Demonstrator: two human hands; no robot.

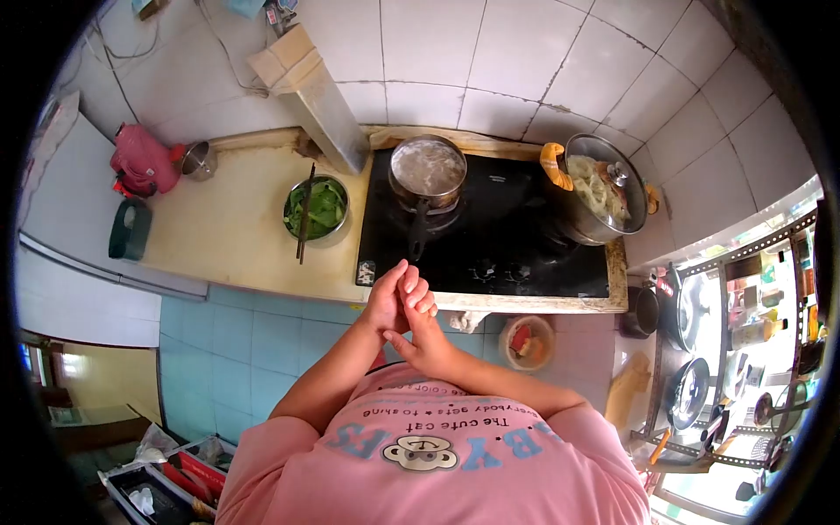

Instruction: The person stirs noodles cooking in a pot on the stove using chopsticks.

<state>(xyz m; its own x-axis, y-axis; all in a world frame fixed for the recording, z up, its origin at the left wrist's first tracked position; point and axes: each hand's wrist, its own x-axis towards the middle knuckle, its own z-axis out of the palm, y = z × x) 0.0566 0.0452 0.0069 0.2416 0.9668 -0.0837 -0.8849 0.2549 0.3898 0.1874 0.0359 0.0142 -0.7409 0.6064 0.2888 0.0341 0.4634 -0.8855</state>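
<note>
In front of the pink shirt, near the counter's front edge, my two hands are clasped together. The curled fingers of my left hand [386, 303] wrap round the fingers of my right hand [426, 343]. The right hand is pressed against the left, its thumb pointing left and its fingertips partly hidden. Just beyond them is the black handle of a small pot [428, 166] on the black cooktop [499, 223], with bubbling, cloudy liquid inside. A metal bowl of green leaves [322, 210] stands to the left, with dark chopsticks [306, 214] laid across it.
A lidded pot [595, 229] with pale food and orange cloths on its handles stands at the right of the cooktop. A pink kettle [144, 160], metal cup [199, 161] and green container [130, 229] are at the left. Below the counter sits a bin [527, 342]; pans hang at the right.
</note>
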